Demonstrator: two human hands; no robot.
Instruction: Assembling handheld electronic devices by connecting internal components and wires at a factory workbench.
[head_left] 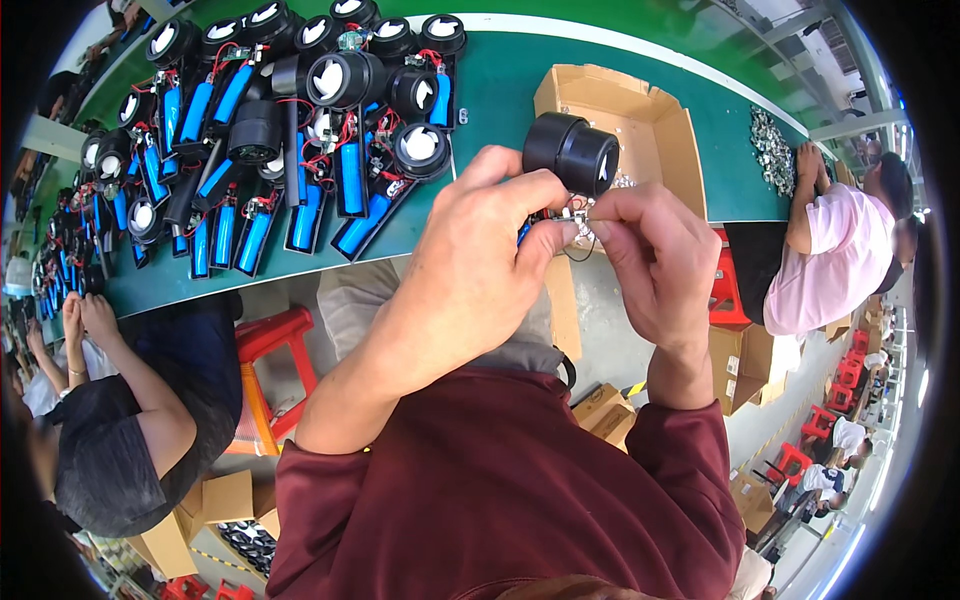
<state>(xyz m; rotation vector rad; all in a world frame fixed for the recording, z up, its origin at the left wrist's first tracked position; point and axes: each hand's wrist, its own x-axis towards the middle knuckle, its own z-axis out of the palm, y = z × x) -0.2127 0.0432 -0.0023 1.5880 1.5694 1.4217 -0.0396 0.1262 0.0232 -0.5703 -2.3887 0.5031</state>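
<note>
My left hand [465,265] is closed round a flashlight body with a wide black head [572,152], which points away from me; a bit of blue shows by the fingers. My right hand [655,260] pinches a small wired part [577,212] against the left thumb and fingertips. A thin dark wire loops below the fingertips. The exact kind of the small part is hidden by the fingers. Beyond the hands stands an open cardboard box [655,110] with small pale parts in it.
Many unfinished flashlights [345,165] with blue cells and red wires lie on the green table [495,75] at left. A pile of small metal parts [772,150] lies at right. Co-workers sit on both sides; a red stool [275,365] stands at left.
</note>
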